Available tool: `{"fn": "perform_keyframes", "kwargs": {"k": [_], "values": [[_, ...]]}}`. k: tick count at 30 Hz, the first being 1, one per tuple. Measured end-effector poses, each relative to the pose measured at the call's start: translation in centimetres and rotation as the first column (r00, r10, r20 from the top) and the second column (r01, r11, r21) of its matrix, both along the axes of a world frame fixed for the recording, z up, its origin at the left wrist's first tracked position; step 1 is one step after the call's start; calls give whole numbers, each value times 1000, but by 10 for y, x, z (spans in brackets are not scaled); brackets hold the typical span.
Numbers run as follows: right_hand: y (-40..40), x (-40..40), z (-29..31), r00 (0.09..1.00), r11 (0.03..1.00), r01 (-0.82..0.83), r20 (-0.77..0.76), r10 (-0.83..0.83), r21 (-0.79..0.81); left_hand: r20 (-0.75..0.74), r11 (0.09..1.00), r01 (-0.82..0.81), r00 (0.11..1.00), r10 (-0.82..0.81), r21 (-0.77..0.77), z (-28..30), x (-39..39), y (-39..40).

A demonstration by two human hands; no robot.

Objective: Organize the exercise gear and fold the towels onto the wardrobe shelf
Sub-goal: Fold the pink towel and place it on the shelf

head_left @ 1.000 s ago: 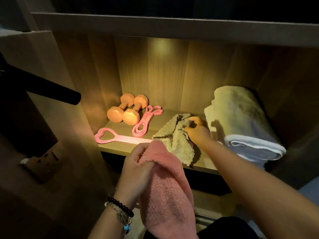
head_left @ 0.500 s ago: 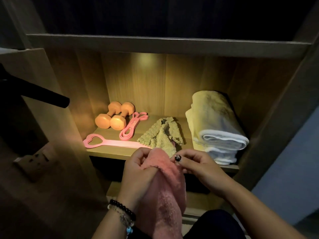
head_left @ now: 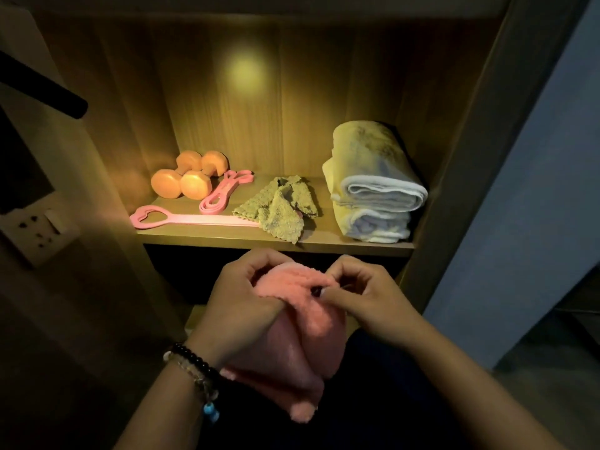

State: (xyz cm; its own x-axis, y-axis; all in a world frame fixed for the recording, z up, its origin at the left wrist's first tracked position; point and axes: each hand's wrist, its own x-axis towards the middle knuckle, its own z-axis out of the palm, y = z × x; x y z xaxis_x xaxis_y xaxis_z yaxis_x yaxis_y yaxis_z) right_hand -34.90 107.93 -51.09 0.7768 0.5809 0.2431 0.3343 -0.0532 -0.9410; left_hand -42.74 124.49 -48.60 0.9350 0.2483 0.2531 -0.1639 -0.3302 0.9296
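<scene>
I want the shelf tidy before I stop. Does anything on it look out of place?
Yes: the small green towel lies crumpled mid-shelf, covering one end of the pink strap, unlike the folded stack at the right.

1. The left hand (head_left: 242, 298) was curled, gripping the pink towel (head_left: 305, 323) at its top edge, with beaded bracelets (head_left: 194, 371) on the wrist.
2. The right hand (head_left: 367, 297) pinched the same edge just beside it, fingers bent.
3. Both forearms reached in from the near side.

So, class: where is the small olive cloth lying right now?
The olive cloth lies crumpled mid-shelf in the head view, between the pink band and the folded towels.
</scene>
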Motion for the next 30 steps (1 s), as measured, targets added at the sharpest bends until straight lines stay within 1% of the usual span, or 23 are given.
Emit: {"fn": "perform_keyframes", "kwargs": {"k": [2, 4, 5, 6, 7, 8, 9, 10, 11, 13, 14, 16, 19, 21, 23, 25, 28, 30], "values": [[-3, 0, -1, 996, 998, 57, -65, -55, 26, -38, 998, 15, 999, -13, 63, -7, 3, 7], [-3, 3, 0, 990, 996, 86, -111, -86, -1, -106, 987, 104, 990, -91, 120, -10, 5, 14], [-1, 6, 0, 989, 995, 94, -115, -97, -24, -140, 981, 184, 975, -174, 59, -11, 6, 16], [0, 8, 2, 988, 994, 102, -114, -106, -41, -161, 958, 270, 946, -282, -93, -11, 7, 17], [1, 10, 4, 987, 992, 112, -110, -117, -48, -156, 887, 326, 907, -391, -325, -10, 8, 17], [2, 13, 7, 986, 991, 126, -106, -130, -46, -135, 788, 327, 880, -455, -521, -8, 10, 18], [2, 15, 10, 984, 989, 143, -104, -146, -35, -129, 729, 296, 876, -464, -617, -6, 12, 21], [2, 18, 14, 980, 986, 166, -109, -166, -12, -161, 750, 250, 889, -428, -612, -6, 16, 25], [1, 20, 17, 975, 982, 188, -122, -183, 24, -211, 814, 207, 904, -371, -543, -5, 20, 29], [1, 23, 20, 972, 977, 196, -147, -182, 82, -281, 942, 155, 929, -242, -297, -3, 24, 32], [3, 23, 20, 975, 981, 174, -150, -161, 83, -285, 974, 135, 941, -183, -180, -4, 25, 32], [9, 20, 17, 984, 996, 79, -161, -71, 44, -237, 996, 80, 968, -85, -29, -9, 26, 34], [14, 16, 13, 978, 997, -71, -194, 70, 1, -108, 1000, -6, 994, 9, 30, -12, 25, 34], [13, 18, 14, 984, 995, -93, -156, 86, -43, -39, 994, -85, 995, 88, 71, -13, 24, 32], [8, 25, 18, 999, 994, 49, -18, -51, -96, 3, 982, -160, 987, 161, 95, -14, 22, 29], [1, 34, 21, 973, 975, 220, 79, -216, -42, -20, 975, -208, 977, 210, 83, -20, 18, 25], [-9, 46, 16, 905, 913, 407, 122, -407, 26, -95, 959, -266, 957, 276, 101, -37, 14, 29], [-15, 52, 8, 849, 859, 511, 150, -507, 18, -161, 973, -224, 960, 230, 58, -42, 11, 32]]}}
